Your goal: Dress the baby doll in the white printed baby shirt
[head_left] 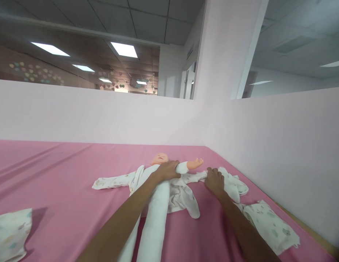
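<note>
A baby doll with a white cloth body lies on its back on the pink sheet, head away from me, legs toward me. My left hand is closed around the doll's upper arm near the shoulder; the doll's bare hand sticks out to the right. Under the doll lies an opened white printed baby garment, one sleeve spread to the left. My right hand presses on and pinches the garment's right sleeve beside the doll's arm.
A folded printed cloth lies at the right near the bed's wooden edge. Another printed cloth or pillow sits at the lower left. Pale pink partition walls close off the far and right sides.
</note>
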A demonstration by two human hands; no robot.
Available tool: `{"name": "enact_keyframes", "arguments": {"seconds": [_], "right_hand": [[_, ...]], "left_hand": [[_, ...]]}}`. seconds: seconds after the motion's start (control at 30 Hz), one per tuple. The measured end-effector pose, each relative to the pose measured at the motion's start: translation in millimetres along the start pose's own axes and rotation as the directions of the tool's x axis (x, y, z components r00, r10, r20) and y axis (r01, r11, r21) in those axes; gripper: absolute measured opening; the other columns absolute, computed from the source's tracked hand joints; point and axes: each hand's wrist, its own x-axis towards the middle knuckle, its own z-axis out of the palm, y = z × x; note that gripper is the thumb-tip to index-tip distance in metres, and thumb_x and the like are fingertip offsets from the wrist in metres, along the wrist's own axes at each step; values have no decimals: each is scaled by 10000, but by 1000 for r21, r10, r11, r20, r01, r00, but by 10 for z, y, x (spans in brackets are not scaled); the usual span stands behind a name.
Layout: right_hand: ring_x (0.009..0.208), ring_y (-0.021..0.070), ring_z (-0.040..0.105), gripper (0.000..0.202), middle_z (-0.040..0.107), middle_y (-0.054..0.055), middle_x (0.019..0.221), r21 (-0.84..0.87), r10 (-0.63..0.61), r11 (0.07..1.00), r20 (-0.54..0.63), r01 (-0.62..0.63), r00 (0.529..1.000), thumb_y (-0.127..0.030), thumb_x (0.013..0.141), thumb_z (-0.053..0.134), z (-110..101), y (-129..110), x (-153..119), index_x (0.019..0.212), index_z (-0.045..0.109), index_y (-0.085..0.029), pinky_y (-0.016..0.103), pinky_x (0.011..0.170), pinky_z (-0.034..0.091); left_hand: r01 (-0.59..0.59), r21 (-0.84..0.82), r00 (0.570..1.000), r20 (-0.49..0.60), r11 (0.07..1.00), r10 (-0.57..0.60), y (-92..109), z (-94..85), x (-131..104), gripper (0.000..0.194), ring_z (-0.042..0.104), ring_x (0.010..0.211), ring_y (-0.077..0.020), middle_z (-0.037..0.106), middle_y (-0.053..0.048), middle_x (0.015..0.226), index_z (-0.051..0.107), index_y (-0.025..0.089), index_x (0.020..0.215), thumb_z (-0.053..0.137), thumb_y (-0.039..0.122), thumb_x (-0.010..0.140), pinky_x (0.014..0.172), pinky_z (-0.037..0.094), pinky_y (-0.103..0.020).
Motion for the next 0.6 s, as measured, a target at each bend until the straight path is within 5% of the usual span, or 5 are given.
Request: {"name": "enact_keyframes", "arguments": {"seconds": [0.17, 0.23, 0.3, 0.43, 0.6], "right_hand": [[1059, 240, 543, 269, 591, 109, 1158, 167, -227, 961, 23, 220, 974, -217, 937, 451, 98, -396, -267, 1158, 592, -160, 311, 906, 371], [1037, 246, 550, 368, 605, 88, 1138, 373, -369, 870, 56, 324, 928, -381, 896, 564, 151, -643, -395, 1203, 559, -177, 301, 853, 400], [1051, 275, 542, 458, 615, 93, 1126, 429, -438, 830, 104, 357, 893, -355, 799, 670, 208, -839, -485, 1203, 567, -167, 328, 872, 388], [1015, 288, 573, 224, 671, 110, 957, 404, -332, 883, 177, 239, 927, -112, 729, 621, 269, -918, -439, 946, 668, -147, 348, 892, 357], [883, 265, 629, 160, 684, 102, 906, 498, -49, 867, 154, -34, 987, -174, 838, 526, 240, -655, -171, 923, 660, -155, 317, 741, 411]], "left_hand": [[7, 9, 1000, 9, 1000, -7, 29, -2, 4, 321, 633, 887, -221, 669, -14, 1048, 523, 227, 1013, 597, 359, 730, 622, 391, -284], [9, 7, 1000, 24, 1000, -9, 32, -7, 11, 305, 636, 873, -218, 673, -17, 1033, 528, 222, 1006, 588, 358, 740, 620, 395, -285], [12, 12, 1000, 21, 1000, -12, 31, -7, 24, 305, 636, 892, -223, 674, -21, 1047, 529, 221, 1001, 591, 378, 746, 637, 403, -287], [13, 53, 1000, 8, 999, -14, 30, -2, 30, 319, 632, 917, -233, 675, -26, 1054, 527, 223, 1000, 592, 416, 755, 667, 412, -295], [2, 104, 1000, 26, 995, -5, 63, -14, -12, 311, 631, 913, -243, 670, -37, 1057, 528, 220, 1030, 551, 412, 786, 687, 428, -311]]}}
